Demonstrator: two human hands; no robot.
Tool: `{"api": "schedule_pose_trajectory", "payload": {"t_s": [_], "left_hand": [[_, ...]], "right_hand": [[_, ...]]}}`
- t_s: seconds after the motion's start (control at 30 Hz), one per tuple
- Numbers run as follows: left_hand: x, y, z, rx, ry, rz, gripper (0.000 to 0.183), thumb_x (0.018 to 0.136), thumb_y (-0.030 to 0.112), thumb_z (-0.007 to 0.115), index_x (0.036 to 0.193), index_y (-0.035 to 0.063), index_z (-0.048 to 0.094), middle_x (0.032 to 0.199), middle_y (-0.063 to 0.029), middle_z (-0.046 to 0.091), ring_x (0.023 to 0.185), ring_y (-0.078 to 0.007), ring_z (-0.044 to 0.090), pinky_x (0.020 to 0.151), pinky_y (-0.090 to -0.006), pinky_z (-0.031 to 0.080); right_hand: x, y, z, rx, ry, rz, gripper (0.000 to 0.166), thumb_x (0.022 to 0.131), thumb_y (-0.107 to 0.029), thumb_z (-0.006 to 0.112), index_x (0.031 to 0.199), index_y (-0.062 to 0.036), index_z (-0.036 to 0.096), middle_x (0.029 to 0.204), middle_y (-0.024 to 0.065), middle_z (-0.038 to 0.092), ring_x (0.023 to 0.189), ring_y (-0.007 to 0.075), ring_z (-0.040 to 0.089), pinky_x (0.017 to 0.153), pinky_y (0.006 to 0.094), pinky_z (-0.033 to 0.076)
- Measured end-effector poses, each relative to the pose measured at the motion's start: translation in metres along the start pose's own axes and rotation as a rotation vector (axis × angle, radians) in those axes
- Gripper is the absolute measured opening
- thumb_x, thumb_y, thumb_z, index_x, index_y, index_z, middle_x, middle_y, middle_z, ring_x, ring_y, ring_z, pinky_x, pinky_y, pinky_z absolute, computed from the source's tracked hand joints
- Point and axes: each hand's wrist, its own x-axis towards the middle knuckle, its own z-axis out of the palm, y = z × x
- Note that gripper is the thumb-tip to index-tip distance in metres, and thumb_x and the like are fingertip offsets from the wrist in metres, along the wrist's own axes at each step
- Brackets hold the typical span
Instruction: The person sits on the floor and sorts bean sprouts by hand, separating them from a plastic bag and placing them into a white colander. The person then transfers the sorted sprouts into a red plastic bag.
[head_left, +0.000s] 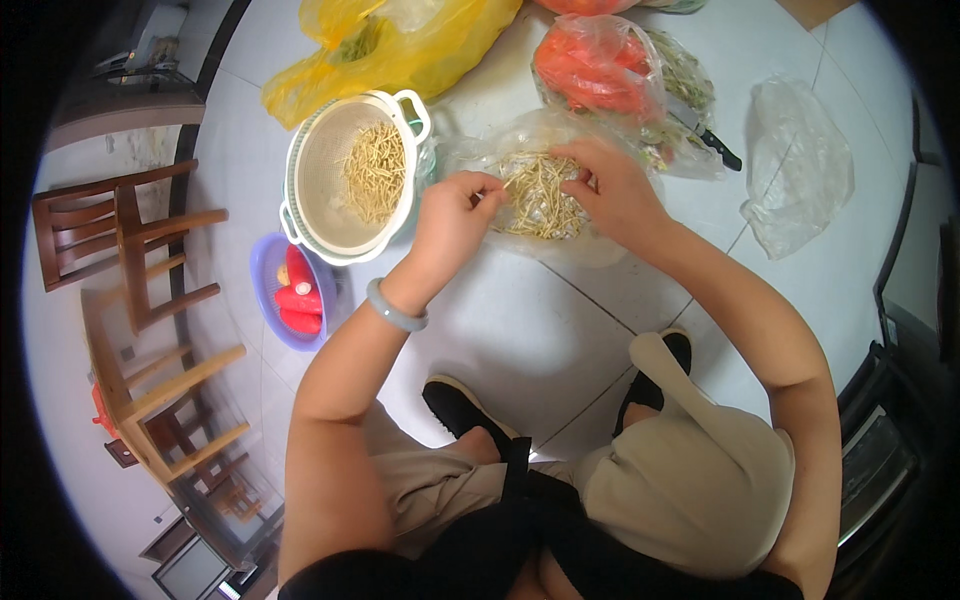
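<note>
Thin, pale yellow root-like pieces (546, 199) lie in a loose heap on a clear plastic bag (517, 135) spread on the tiled floor. My left hand (459, 214), with a pale bangle at its wrist, pinches one thin piece between thumb and forefinger at the heap's left side. Over the heap's right side is my right hand (611, 191), its thumb and forefinger apart and touching or just above the pieces; whether it grips one, I cannot tell. A white colander (300, 180) to the left holds many short pieces of the same kind (375, 172).
A purple basket (262, 300) holds red radish-like vegetables (300, 300). Beyond are a yellow plastic bag (450, 52) and red and clear bags (600, 67) of greens. A black-handled knife (720, 149) rests on one bag. An empty-looking clear bag (799, 165) lies right; wooden chairs (124, 225) stand left.
</note>
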Motion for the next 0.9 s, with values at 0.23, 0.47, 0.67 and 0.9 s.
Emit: {"api": "schedule_pose_trajectory", "payload": {"t_s": [0.23,0.47,0.67,0.9], "left_hand": [[-0.008,0.034,-0.020,0.022,-0.032,0.154,0.006,0.085,0.004,0.066,0.089,-0.0010,0.066,0.075,-0.0026,0.059,0.064,-0.0093,0.053,0.058,-0.0245,0.044],[-0.004,0.029,-0.025,-0.037,-0.088,0.102,0.006,0.085,0.004,0.066,0.089,-0.0009,0.066,0.078,-0.0022,0.058,0.067,-0.0091,0.053,0.060,-0.0242,0.044],[-0.002,0.013,-0.026,-0.040,-0.034,-0.019,0.008,0.087,0.008,0.066,0.090,0.0001,0.066,0.073,-0.0022,0.060,0.065,-0.0081,0.053,0.060,-0.0232,0.044],[0.004,0.025,-0.039,-0.314,-0.071,-0.169,0.010,0.088,0.008,0.064,0.092,-0.0009,0.065,0.076,-0.0046,0.064,0.066,-0.0091,0.057,0.062,-0.0227,0.047]], "right_hand": [[0.010,-0.013,-0.015,0.036,-0.103,-0.021,0.028,0.076,-0.008,0.069,0.104,-0.0053,0.064,0.090,0.0107,0.058,0.076,0.0240,0.057,0.069,0.0328,0.047],[0.010,0.000,-0.012,-0.038,-0.036,-0.143,0.017,0.078,-0.009,0.068,0.092,-0.0009,0.065,0.081,0.0114,0.058,0.072,0.0253,0.058,0.066,0.0342,0.046],[0.013,-0.004,-0.006,0.170,-0.037,0.158,0.013,0.079,-0.008,0.064,0.088,0.0008,0.063,0.077,0.0127,0.063,0.071,0.0235,0.061,0.064,0.0328,0.047],[0.004,0.028,-0.011,-0.297,-0.122,-0.088,0.022,0.078,-0.011,0.068,0.096,0.0010,0.062,0.085,0.0097,0.061,0.069,0.0164,0.056,0.063,0.0285,0.046]]}}
